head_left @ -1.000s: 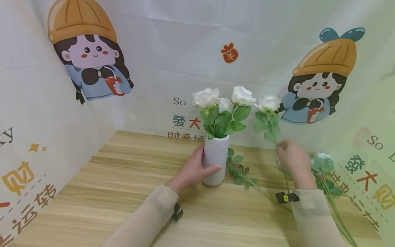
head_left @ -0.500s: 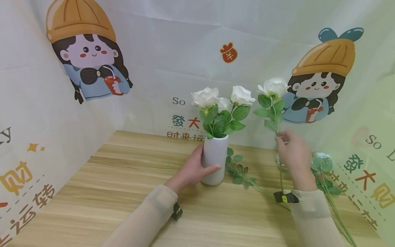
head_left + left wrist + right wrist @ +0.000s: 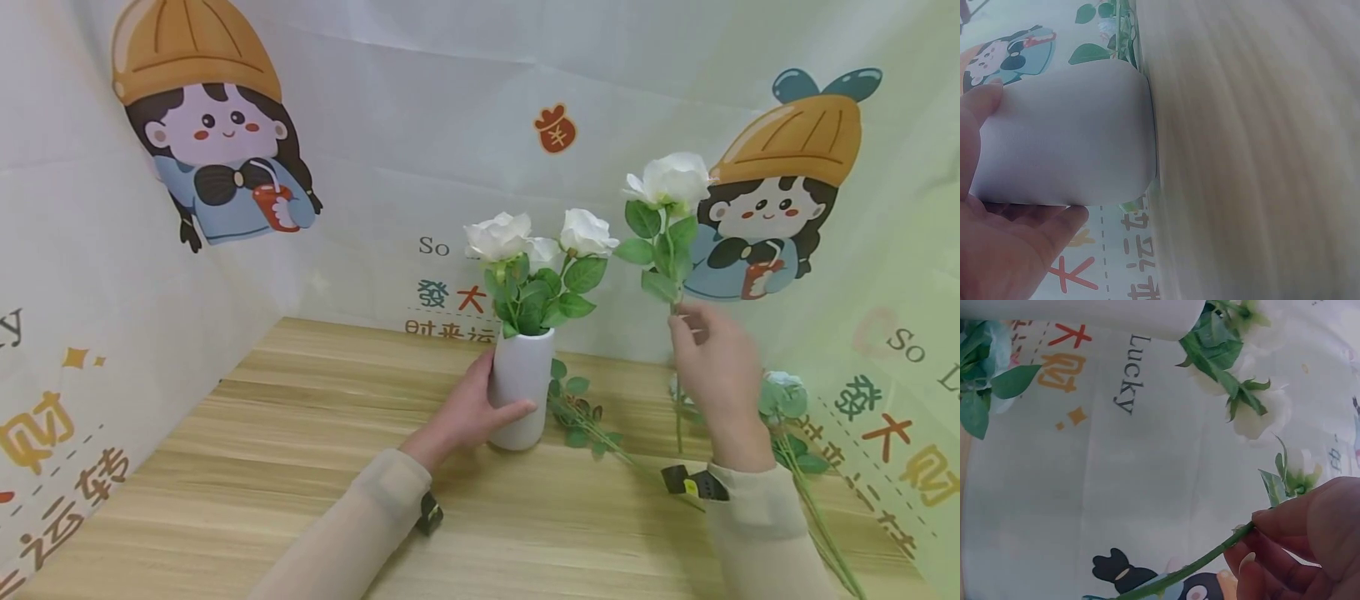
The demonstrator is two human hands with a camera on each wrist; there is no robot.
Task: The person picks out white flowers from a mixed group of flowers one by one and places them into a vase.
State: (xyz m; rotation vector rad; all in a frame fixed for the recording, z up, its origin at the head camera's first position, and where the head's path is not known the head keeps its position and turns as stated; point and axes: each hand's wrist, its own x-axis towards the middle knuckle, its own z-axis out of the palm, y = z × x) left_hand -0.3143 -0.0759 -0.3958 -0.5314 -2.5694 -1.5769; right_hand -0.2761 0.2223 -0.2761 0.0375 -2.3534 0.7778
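Note:
A white vase stands upright on the table with several white roses and green leaves above its rim. My left hand grips the vase from its left side; the left wrist view shows thumb and fingers around opposite sides of it. To the right, my right hand pinches the green stem of a single white rose, held upright with its bloom higher than those in the vase. In the right wrist view the stem runs between thumb and fingertips. Part of the far fingers is hidden behind the vase.
Right of the vase, a leafy stem lies on the wooden table. Farther right lie pale blue flowers with long stems, partly behind my right arm. A printed cloth backdrop rises behind and along both sides.
My right hand has moved up, raising the white rose; its bloom stands higher and its stem end has come up from the table. My left hand stays on the vase.

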